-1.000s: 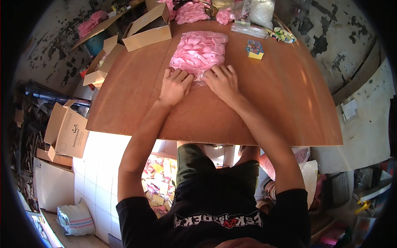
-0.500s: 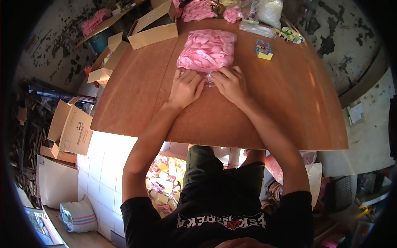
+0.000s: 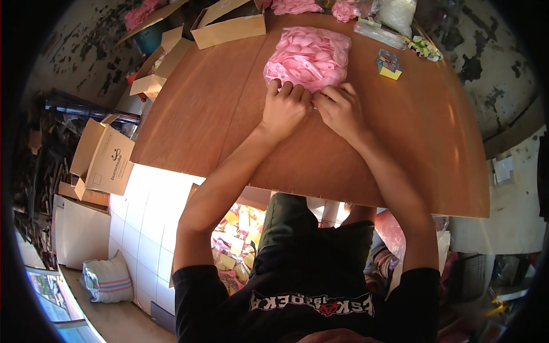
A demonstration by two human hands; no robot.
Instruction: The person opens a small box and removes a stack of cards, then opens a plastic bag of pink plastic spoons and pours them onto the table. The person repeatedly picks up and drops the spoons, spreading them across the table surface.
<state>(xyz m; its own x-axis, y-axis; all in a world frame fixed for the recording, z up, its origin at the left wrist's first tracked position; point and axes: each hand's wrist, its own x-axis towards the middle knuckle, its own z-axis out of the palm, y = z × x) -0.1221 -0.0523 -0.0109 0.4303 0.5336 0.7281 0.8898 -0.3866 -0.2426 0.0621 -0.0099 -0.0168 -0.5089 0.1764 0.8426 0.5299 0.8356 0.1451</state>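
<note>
Holding the near edge, left and right side by side

And it's a two-handed grip! The left hand has its fingers bent in at the near edge of the clear plastic bag, and the right hand matches it just beside, fingers curled, a scrap of film showing between the two. Both grips look nearly closed on the plastic; the fingertips are tucked out of sight, so how hard they pinch, I can't tell.

Look at the line that counts: the bag lies flat, straight out beyond the knuckles, its far end leaning slightly right. Neither hand is nearer, each touching that same near edge. Long axis? It looks almost square from up here, so no calling it. Packed inside, a jumble of pink spoon-like pieces.

Outward across the brown tabletop: a small blue-and-yellow box sits apart to the bag's right, an open cardboard box stands off to its left, and flat clear packets lie beyond, far right.
</note>
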